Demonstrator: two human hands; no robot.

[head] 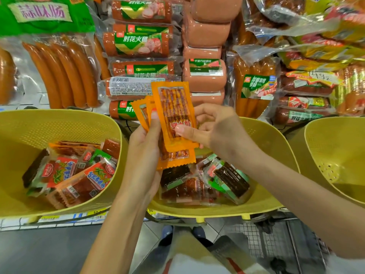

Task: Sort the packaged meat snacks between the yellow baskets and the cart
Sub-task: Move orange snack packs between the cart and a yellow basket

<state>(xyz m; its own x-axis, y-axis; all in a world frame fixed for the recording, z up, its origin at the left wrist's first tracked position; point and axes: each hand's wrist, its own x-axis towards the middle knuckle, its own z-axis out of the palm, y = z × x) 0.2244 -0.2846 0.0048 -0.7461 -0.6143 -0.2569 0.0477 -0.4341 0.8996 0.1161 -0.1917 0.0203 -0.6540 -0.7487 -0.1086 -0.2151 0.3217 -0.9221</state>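
Note:
My left hand grips a fanned stack of orange meat-stick packets above the middle yellow basket. My right hand pinches the front orange packet at its lower edge, thumb across its face. Several dark and green-labelled snack packs lie in the middle basket. The left yellow basket holds red, orange and green packs. A third yellow basket at the right looks bare inside. The wire cart is below at lower right.
Behind the baskets the shelf is stacked with bagged sausages, ham rolls and pink ham blocks. Price tags line the shelf edge. My feet stand on the tiled floor below.

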